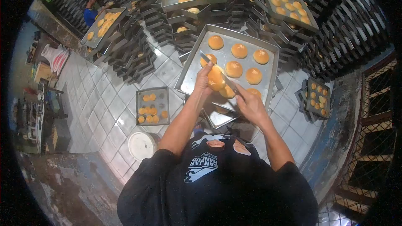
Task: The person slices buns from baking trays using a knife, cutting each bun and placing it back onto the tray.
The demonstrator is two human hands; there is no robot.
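My left hand [202, 79] is closed around a glossy golden bun [216, 78], above the near part of a large metal tray [190, 74]. In my right hand [252, 104] is a long knife [229, 83]. Its blade slants up and left across the bun, and the tip shows beyond my left fingers. The bun hides the middle of the blade, so how deep it sits in the bun I cannot tell. Several round browned buns [234, 69] lie spaced out on the tray. A paler bun piece [227, 92] shows just under the held bun.
Stacked trays of buns [194, 2] rise ahead, with more at left [100, 29] and right [291, 8]. On the tiled floor stand a small bun tray [152, 106] and a lidded white bucket [141, 146]. A person in blue [90, 16] is at far left.
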